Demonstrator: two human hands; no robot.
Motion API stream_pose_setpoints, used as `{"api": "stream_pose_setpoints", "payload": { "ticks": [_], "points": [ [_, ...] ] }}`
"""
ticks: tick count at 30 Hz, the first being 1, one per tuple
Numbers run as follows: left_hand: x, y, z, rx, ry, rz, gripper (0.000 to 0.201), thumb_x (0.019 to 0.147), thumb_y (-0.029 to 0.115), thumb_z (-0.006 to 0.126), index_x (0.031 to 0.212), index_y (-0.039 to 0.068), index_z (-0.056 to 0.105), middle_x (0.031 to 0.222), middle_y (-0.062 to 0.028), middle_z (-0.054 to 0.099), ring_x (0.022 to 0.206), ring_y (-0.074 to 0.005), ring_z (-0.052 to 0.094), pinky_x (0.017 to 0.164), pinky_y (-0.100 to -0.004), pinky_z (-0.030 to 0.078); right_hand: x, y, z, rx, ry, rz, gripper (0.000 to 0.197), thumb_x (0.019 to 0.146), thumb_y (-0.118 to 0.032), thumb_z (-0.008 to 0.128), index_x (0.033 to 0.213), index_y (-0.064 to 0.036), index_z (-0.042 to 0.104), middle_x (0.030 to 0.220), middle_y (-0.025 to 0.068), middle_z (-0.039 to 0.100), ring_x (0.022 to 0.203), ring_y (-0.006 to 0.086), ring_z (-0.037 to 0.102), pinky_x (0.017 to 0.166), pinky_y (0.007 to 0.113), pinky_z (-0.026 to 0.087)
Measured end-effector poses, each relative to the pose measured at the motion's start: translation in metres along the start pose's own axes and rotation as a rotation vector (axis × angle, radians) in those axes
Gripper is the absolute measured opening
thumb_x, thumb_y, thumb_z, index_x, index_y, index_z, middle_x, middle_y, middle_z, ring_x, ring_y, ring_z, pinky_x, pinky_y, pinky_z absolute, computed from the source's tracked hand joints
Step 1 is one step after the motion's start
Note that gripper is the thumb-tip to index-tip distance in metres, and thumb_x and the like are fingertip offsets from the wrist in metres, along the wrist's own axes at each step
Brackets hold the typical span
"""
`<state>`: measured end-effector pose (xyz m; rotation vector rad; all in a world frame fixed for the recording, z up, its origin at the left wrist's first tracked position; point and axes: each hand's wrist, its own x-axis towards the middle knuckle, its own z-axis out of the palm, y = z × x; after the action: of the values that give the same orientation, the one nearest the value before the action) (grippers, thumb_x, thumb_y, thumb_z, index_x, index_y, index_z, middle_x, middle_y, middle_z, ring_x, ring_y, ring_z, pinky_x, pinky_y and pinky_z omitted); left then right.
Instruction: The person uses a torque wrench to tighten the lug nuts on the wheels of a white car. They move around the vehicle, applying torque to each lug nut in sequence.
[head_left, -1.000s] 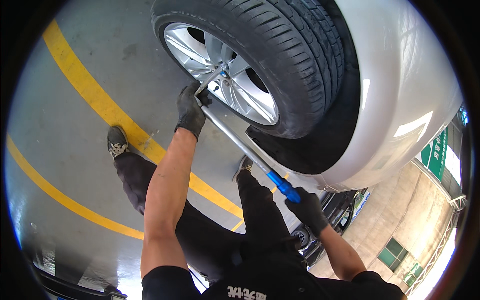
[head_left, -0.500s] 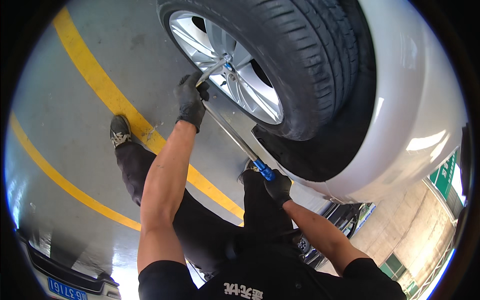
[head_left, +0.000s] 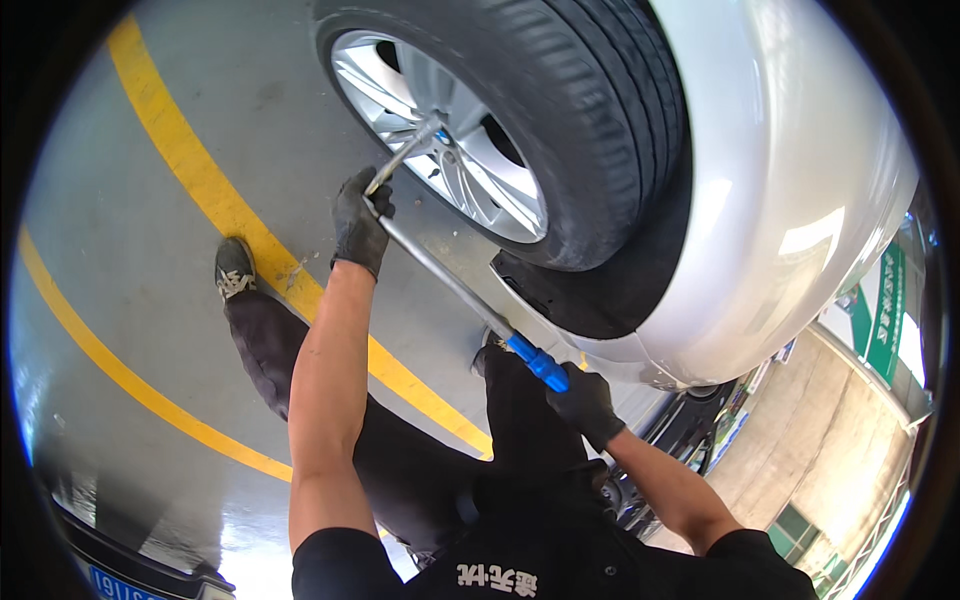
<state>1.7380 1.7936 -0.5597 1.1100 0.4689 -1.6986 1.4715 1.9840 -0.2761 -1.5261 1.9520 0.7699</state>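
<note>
A long silver lug wrench [head_left: 450,280] with a blue grip slants across the middle. Its bent end reaches the hub area of a silver alloy wheel [head_left: 505,190], where the socket meets a bolt near the centre. My left hand [head_left: 358,222], in a dark glove, is closed around the corner where the wrench bends. At the other end my right hand [head_left: 588,400], gloved too, holds the blue handle. A black tire [head_left: 590,130] surrounds the wheel and sits in the arch of a white car [head_left: 770,190].
Grey floor [head_left: 110,240] with yellow lines [head_left: 180,150] stretches to the left. My dark shoe [head_left: 235,267] stands beside one line. Another vehicle's bumper [head_left: 120,555] with a blue plate shows at lower left. Behind me at right are a beige wall [head_left: 815,420] and green signs [head_left: 885,310].
My right hand has moved right and slightly down with the blue handle. My left hand appears a little lower and further left, still around the bend. The view has shifted slightly.
</note>
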Motion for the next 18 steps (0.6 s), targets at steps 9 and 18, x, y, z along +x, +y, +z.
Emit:
{"api": "stream_pose_setpoints", "payload": {
  "ticks": [9, 18],
  "points": [
    [0.064, 0.010, -0.017, -0.124, -0.043, -0.121, 0.014, 0.096, 0.014, 0.051, 0.100, 0.002, 0.057, 0.078, -0.0120, 0.062, 0.058, -0.0154, 0.053, 0.050, -0.0286, 0.040, 0.004, -0.082, -0.073, -0.146, -0.036, -0.004, 0.028, 0.077, -0.026, 0.068, 0.098, -0.0079, 0.064, 0.079, 0.0178, 0.069, 0.075, 0.0373, 0.069, 0.071, 0.048, 0.054],
    [0.045, 0.008, -0.007, 0.096, 0.059, 0.093, 0.013, 0.090, 0.014, 0.062, 0.087, 0.001, 0.064, 0.064, -0.0099, 0.060, 0.047, -0.0171, 0.051, 0.045, -0.0308, 0.041, 0.087, -0.002, 0.103, 0.250, -0.143, 0.152, 0.027, 0.080, -0.027, 0.073, 0.095, -0.0076, 0.062, 0.087, 0.0163, 0.068, 0.086, 0.0360, 0.067, 0.073, 0.045, 0.051]
  ]
}}
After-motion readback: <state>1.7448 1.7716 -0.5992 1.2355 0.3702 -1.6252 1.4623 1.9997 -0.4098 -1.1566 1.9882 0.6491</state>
